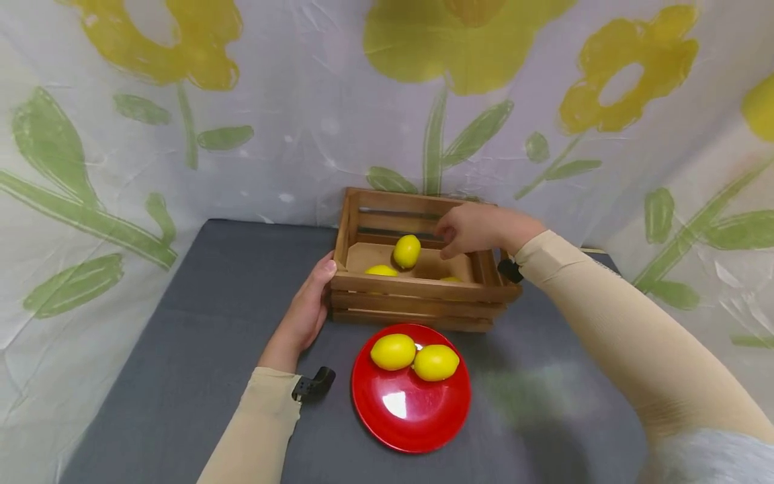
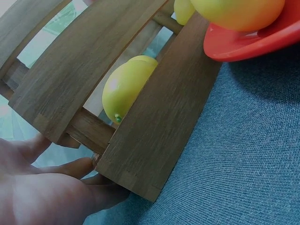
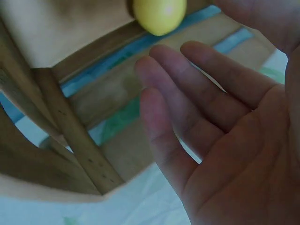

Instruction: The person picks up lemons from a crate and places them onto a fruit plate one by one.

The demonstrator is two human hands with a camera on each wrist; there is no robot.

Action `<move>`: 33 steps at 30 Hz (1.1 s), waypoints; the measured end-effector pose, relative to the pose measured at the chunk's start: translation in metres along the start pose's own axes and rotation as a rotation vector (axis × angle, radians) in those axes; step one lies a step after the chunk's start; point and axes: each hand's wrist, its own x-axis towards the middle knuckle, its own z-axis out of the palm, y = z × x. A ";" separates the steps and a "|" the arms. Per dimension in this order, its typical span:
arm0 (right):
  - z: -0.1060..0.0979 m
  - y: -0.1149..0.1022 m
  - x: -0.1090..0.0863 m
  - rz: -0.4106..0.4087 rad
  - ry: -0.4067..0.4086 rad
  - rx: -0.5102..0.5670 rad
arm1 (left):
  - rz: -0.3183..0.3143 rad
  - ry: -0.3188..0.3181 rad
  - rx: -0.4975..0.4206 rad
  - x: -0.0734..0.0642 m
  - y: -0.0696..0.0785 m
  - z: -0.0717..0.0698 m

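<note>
A wooden slatted crate [image 1: 417,288] stands at the back of the table. Inside it lie a yellow lemon [image 1: 407,251] near the middle and others partly hidden behind the front slats, one lemon [image 2: 125,91] showing through the gap. My left hand [image 1: 305,306] touches the crate's left end, fingertips against the wood near the front corner. Over the right part of the crate is my right hand [image 1: 474,228]; in the right wrist view its palm and loosely extended fingers [image 3: 157,115] hold nothing, with a lemon [image 3: 160,14] beyond the fingertips.
A round red plate [image 1: 411,420] sits in front of the crate, bearing one lemon [image 1: 393,352] beside another lemon [image 1: 436,363]. Dark grey cloth [image 1: 199,376] covers the table. Behind hangs a pale curtain [image 1: 290,134] with painted yellow flowers.
</note>
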 end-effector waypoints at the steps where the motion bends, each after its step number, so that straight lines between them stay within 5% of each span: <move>1: 0.002 0.002 0.003 0.006 -0.016 -0.007 | -0.003 -0.002 0.000 0.000 0.000 0.001; 17: 0.013 0.007 0.025 0.007 -0.093 -0.067 | -0.019 0.000 0.028 0.007 0.007 0.013; 33: 0.029 0.013 0.031 0.021 -0.218 -0.147 | -0.024 0.023 0.019 -0.002 0.013 0.017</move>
